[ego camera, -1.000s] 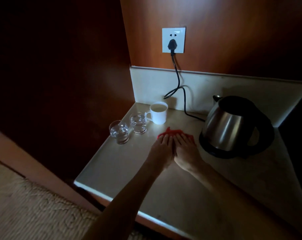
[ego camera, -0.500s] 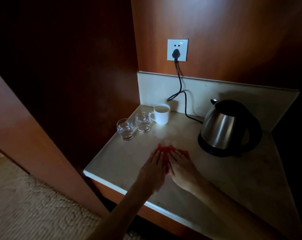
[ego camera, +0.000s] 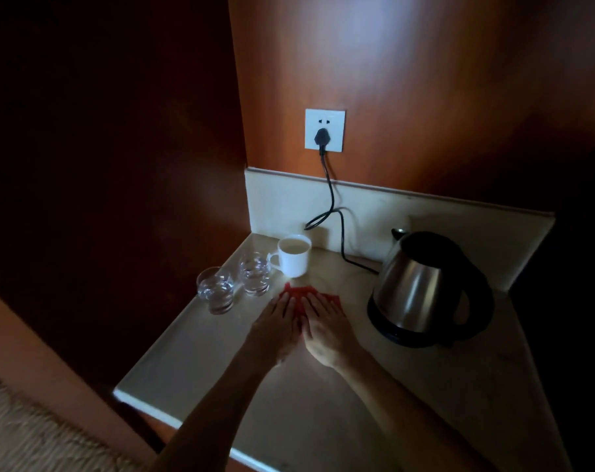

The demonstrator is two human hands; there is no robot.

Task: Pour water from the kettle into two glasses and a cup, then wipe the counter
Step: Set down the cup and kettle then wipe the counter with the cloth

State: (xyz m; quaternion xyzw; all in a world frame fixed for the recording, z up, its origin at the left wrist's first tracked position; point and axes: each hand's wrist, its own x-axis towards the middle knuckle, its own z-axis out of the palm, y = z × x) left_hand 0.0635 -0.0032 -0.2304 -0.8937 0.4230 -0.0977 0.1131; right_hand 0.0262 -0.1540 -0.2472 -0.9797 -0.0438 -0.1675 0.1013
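Step in hand: wiping the counter (ego camera: 323,420); pouring looks finished, judged from the filled vessels.
Left hand (ego camera: 278,330): flat, fingers straight and close together, pressing down on the red cloth (ego camera: 297,296).
Right hand (ego camera: 326,332): flat likewise, fingers straight, pressing on the same cloth, just beside the left hand, thumbs side by side.
Cloth: under both sets of fingers; only its far edge and right corner show past the fingertips.
Near glass (ego camera: 216,290): ahead and to the left of the left hand, near the counter's left edge; clear water inside.
Far glass (ego camera: 254,273): just beyond the left fingertips, close to the cloth's left corner; water inside.
Cup (ego camera: 293,255): white, straight ahead of the hands, full; close beyond the cloth's far edge.
Kettle (ego camera: 425,287): on its base to the right of the right hand, apart from it; cord (ego camera: 333,212) runs to the wall socket (ego camera: 325,130).
Next move, judgement: sweep the cloth over the bare counter nearer the body and to the right; keep pressure even, and stop short of the cup and far glass, which a forward push would knock.
Risk: spilling a full vessel onto the surface already wiped.
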